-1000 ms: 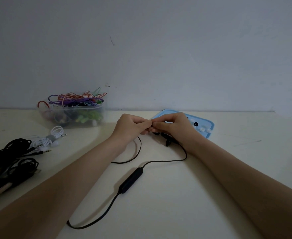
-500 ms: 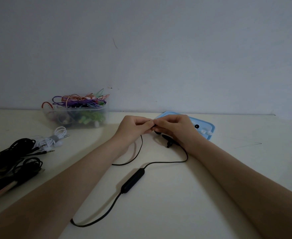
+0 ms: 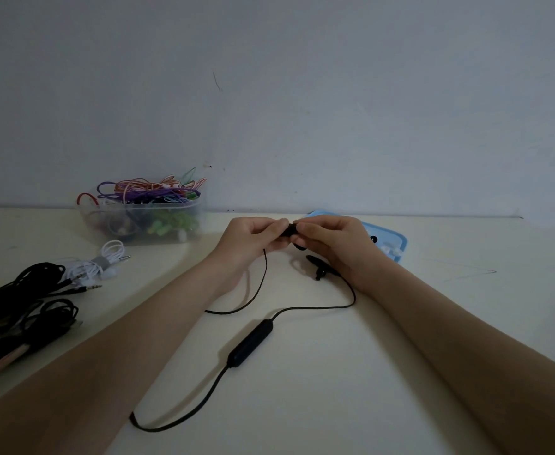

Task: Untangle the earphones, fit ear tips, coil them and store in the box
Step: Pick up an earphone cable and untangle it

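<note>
Black wired earphones with an inline remote point(image 3: 250, 343) lie across the table in front of me. My left hand point(image 3: 253, 241) and my right hand point(image 3: 330, 239) meet fingertip to fingertip above the table and both pinch one black earbud point(image 3: 289, 230) between them. The second earbud point(image 3: 317, 269) lies on the table under my right wrist, its cable looping back to the remote. Behind my right hand sits a light blue tray point(image 3: 397, 246) with small white ear tips. A clear plastic box point(image 3: 144, 221) holding coloured coiled earphones stands at the back left.
A white coiled earphone set point(image 3: 105, 262) lies left of centre. Several tangled black cables point(image 3: 23, 307) are piled at the left edge. The wall stands right behind the table's far edge.
Both hands have lifted a little off the table and the black earbud now shows between the fingertips. The view has shifted slightly. The cable lies much as before.
</note>
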{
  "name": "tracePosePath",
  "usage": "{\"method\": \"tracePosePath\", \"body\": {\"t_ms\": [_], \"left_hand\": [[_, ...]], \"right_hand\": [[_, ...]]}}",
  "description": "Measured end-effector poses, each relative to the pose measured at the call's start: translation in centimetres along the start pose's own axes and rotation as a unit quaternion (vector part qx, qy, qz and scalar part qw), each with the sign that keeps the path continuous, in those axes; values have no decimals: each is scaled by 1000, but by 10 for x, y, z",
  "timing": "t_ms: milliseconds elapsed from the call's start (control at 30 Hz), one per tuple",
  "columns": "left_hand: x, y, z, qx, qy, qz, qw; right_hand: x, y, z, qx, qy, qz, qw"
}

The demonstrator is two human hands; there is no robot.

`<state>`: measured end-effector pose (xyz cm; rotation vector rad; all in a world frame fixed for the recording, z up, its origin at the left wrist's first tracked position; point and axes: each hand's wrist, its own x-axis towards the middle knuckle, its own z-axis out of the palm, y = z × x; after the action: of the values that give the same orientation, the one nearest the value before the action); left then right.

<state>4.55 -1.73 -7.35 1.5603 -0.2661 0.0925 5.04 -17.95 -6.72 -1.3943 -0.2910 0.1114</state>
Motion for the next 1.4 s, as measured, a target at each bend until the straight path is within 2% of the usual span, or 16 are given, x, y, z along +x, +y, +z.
{"method": "tracePosePath", "body": {"t_ms": [200,467,900,1100,1267,1400], "left_hand": [[0,-1,2,21,8,4,1000],[1,-3,2,111,41,18,993],[-2,2,5,201,68,105,971],[-3,2,7,196,37,75,977],[-4,2,3,148,35,46,987],[-4,2,2,153,32,62,986]], "right_hand": [[0,1,1,-6,22,-9,1000],[-1,2,3,-93,30,-53,994],[-2,1,4,-18,21,-38,999],[-1,3,3,-36,39,-43,998],[-1,4,5,-86,39,-64,993],[-1,3,6,-105,48,-79,990]]}}
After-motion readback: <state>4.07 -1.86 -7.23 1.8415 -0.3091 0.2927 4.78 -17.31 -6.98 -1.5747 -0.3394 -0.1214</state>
